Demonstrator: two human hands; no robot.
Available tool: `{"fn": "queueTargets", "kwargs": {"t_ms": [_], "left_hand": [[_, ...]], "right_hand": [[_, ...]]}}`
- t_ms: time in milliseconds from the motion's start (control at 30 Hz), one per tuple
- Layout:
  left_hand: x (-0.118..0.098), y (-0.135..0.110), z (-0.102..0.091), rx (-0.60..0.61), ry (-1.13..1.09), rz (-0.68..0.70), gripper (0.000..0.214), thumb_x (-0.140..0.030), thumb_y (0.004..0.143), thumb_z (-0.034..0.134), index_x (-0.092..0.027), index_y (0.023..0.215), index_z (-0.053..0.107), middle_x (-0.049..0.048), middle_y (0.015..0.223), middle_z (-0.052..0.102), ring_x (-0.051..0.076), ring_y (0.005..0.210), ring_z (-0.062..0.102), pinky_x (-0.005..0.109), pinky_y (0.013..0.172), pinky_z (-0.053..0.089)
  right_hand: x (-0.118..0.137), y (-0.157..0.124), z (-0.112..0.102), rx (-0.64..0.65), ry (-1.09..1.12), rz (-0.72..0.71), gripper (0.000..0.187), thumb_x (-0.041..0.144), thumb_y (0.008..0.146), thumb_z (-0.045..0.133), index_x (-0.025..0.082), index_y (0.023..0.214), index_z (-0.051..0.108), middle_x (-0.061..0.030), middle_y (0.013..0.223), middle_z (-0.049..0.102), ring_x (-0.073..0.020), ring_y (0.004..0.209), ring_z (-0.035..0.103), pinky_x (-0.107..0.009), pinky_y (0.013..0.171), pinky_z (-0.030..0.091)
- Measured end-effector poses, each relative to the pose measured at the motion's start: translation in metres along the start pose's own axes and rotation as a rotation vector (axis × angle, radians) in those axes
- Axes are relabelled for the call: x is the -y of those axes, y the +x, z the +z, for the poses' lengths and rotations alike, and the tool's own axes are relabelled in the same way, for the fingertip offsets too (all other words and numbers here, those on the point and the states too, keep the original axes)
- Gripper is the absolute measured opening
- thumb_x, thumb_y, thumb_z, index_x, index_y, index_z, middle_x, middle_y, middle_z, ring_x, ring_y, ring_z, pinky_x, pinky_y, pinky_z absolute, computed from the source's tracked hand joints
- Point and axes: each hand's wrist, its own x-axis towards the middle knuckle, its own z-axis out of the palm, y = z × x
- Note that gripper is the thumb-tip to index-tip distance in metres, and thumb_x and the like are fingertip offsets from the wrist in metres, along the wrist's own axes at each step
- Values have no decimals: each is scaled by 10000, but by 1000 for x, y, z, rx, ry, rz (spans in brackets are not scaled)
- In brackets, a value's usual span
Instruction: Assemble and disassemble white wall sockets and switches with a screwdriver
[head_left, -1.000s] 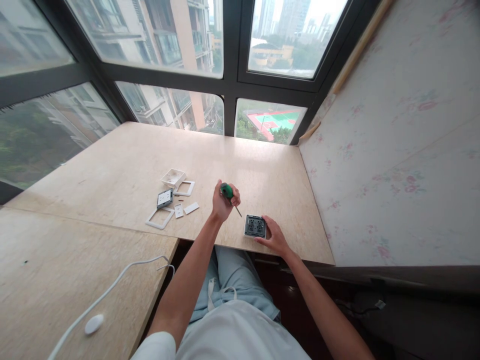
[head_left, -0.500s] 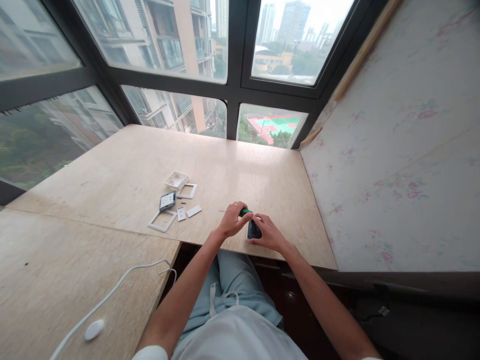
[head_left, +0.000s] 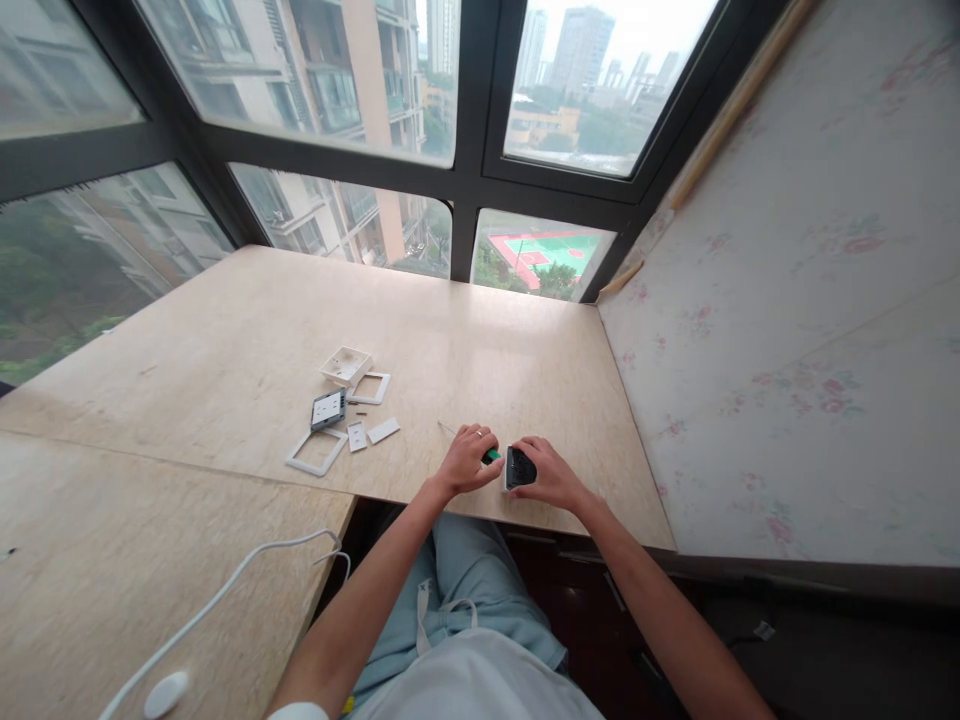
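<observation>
My left hand (head_left: 466, 460) is closed over a green-handled screwdriver (head_left: 491, 456) that lies low on the beige tabletop (head_left: 487, 370), its thin shaft pointing back left. Right beside it, my right hand (head_left: 551, 473) grips a dark grey wall socket module (head_left: 519, 467), tipped up on its edge near the table's front edge. The two hands almost touch.
Left of the hands lie loose socket parts: a white frame (head_left: 316, 451), a grey socket insert (head_left: 328, 409), a white back box (head_left: 346, 365), another frame (head_left: 370, 388) and small white covers (head_left: 383, 430). A white cable with an inline switch (head_left: 166, 693) crosses the nearer table. A papered wall stands at right.
My left hand came down from a raised position and laid the screwdriver low on the table. My right hand tipped the socket module from flat up onto its edge.
</observation>
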Motion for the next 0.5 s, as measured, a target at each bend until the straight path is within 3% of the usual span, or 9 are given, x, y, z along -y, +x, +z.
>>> {"fn": "queueTargets", "kwargs": {"t_ms": [300,500], "left_hand": [[5,-2,14,42,39,75,195,-375,781,553,-183,790,515,49,820,552,218,835,480,371,822,343],[13,0,12,106,31,134,197,-368,747,562,-189,805,504,50,840,537,226,846,468,378,833,338]], "right_hand": [[-6,2,-2,40,59,42,738,387,615,850,222,1267,546,-122,1250,541,-305,1193,490,-479,1038,399],[-9,2,-4,54,19,7,721,406,675,814,197,1308,538,-147,1287,549,-306,1209,503,-482,1035,416]]}}
